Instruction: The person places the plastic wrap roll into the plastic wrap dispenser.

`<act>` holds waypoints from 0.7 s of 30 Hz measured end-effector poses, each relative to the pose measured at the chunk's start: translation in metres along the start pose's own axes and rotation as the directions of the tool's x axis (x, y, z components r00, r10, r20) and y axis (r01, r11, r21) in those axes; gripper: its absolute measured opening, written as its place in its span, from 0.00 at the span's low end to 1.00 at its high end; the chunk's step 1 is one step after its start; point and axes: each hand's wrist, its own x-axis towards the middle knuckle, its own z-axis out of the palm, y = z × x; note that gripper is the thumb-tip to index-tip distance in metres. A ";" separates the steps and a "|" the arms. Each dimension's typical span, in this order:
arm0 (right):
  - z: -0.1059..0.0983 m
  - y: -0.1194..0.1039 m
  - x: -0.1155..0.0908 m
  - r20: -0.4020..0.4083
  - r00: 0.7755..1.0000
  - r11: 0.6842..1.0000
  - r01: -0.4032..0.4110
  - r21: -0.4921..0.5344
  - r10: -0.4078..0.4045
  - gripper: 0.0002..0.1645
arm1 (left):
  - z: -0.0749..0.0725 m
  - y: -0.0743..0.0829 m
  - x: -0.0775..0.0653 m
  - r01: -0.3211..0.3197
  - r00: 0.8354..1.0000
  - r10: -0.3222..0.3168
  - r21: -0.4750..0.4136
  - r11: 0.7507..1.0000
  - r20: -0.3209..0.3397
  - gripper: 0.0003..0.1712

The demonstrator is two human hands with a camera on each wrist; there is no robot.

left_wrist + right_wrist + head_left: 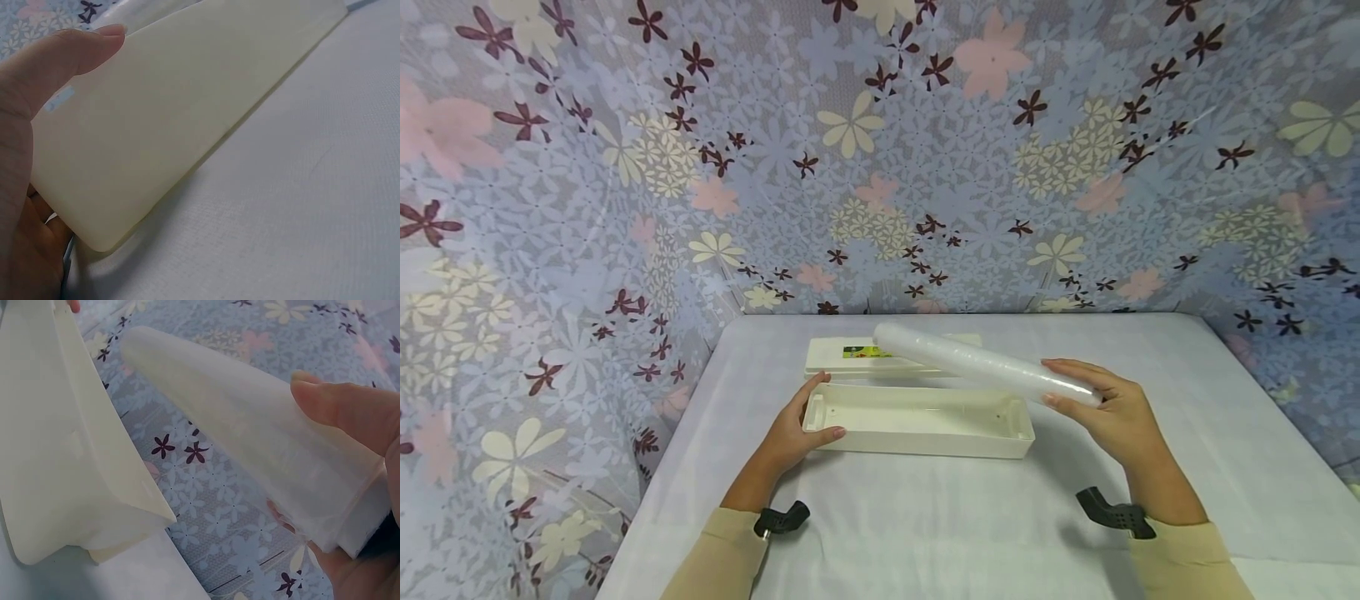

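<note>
My right hand (1116,408) grips one end of a roll of clear plastic wrap (970,360), which slants up to the left above the table. In the right wrist view the thumb lies along the film roll (219,406) and a pale core end sticks out near the palm. A long cream plastic box (917,442), open at the top, lies in front. My left hand (793,425) holds the box by its left end, thumb on the near wall and fingers at the far corner. The left wrist view shows the box's outer side (187,106) with the thumb over its edge.
Behind the box lies a cream lid (831,357) with a green and yellow label (859,352), partly covered by the roll. A white cloth covers the table (940,517). Flowered fabric (880,167) hangs along the back and sides.
</note>
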 end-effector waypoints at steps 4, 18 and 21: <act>0.001 0.000 0.000 0.015 1.000 1.000 0.002 -0.001 -0.002 0.27 | 0.001 0.000 0.001 0.004 1.000 -0.004 -0.015 1.000 -0.003 0.60; 0.007 -0.004 0.002 0.040 0.997 0.996 0.057 0.068 -0.060 0.28 | 0.000 -0.001 0.001 -0.014 1.000 0.014 -0.024 1.000 0.005 0.59; 0.008 -0.005 0.003 0.048 0.995 0.993 0.079 0.091 -0.084 0.28 | 0.000 -0.002 0.001 -0.013 1.000 0.013 -0.024 1.000 0.004 0.59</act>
